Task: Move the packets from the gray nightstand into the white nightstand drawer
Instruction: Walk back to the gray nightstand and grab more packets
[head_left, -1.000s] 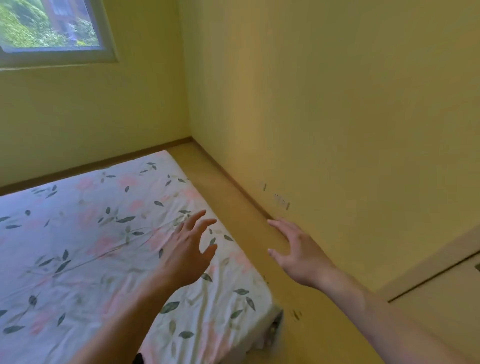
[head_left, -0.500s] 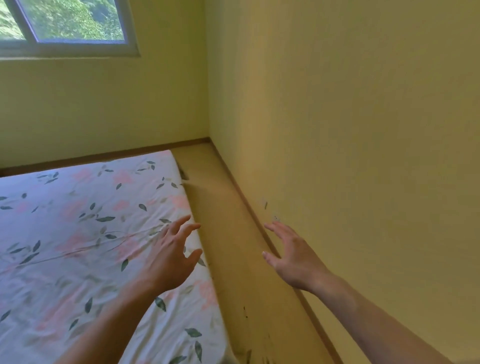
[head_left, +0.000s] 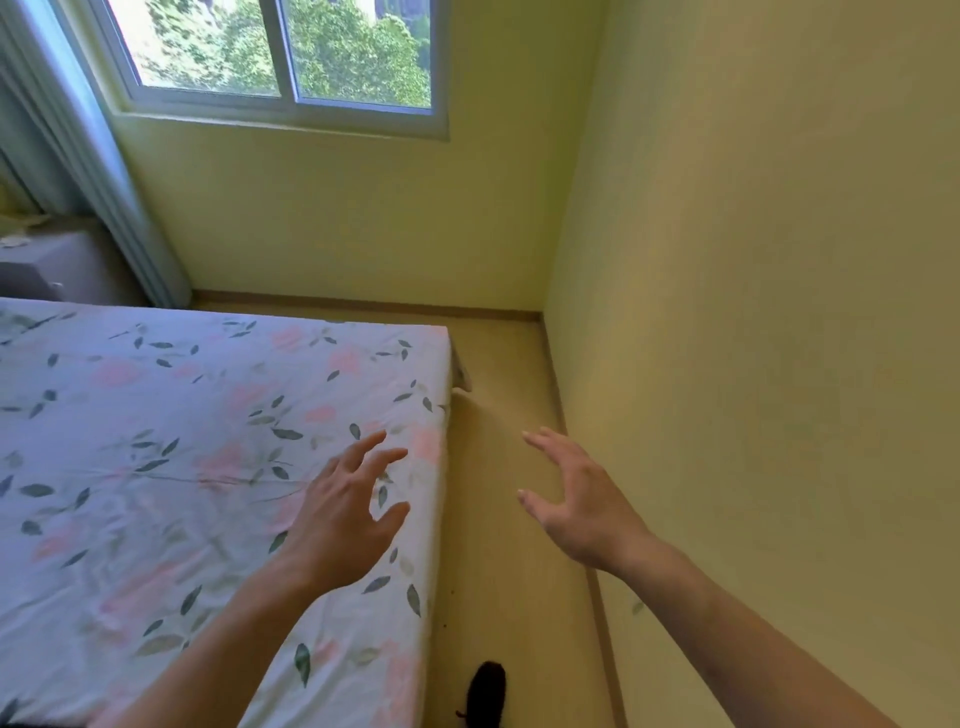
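View swung left: gray nightstand (head_left: 49, 265) appeared far up-left of left hand (head_left: 343, 512), across bed (head_left: 156, 467). Left and right hand (head_left: 582, 512) both empty, fingers spread. Packets not discernible; white nightstand unseen. Walk remained.

You have a narrow floor strip (head_left: 498, 519) between the bed (head_left: 208, 467) on your left and the wall (head_left: 753, 364) on your right. A dark object (head_left: 487, 688) lies in it near you. The nightstand (head_left: 57, 265) stands beyond the bed, beside the curtain (head_left: 104, 171).
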